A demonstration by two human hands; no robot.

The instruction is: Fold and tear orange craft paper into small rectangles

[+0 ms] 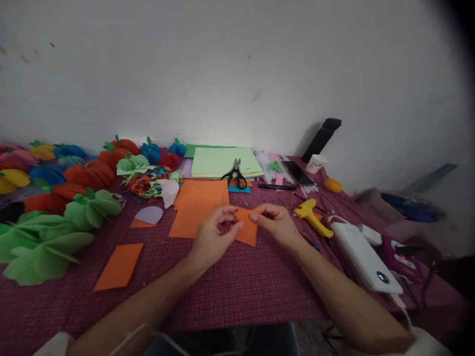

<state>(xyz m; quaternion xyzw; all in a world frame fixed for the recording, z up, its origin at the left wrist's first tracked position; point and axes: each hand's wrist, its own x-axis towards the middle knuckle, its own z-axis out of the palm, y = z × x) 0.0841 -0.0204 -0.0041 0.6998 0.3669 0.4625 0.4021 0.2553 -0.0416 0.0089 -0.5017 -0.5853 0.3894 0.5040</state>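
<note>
In my head view, the small orange paper piece point(247, 236) sits between my hands, on my side of the black-handled scissors point(236, 171). My loosely curled left hand point(217, 232) pinches its left edge; my right hand point(277, 223) pinches its upper right. Both are equally near; its long axis seems to point scissorsward, though fingers hide its top.

The left hand point(218, 232) and the right hand point(278, 223) held with their fingers a small orange paper point(247, 233) above the desk point(237, 296), which was covered with a checked cloth. Near the left hand lay some larger orange sheets point(187, 217), and behind them the black scissors point(236, 170) rested partly on the light green paper point(217, 160). On the right side there were a yellow glue gun point(311, 216), a white power bank point(363, 254), a phone point(298, 173) and a paper cup point(316, 163). On the left side, many colourful paper pumpkins point(89, 176) stood together.
</note>
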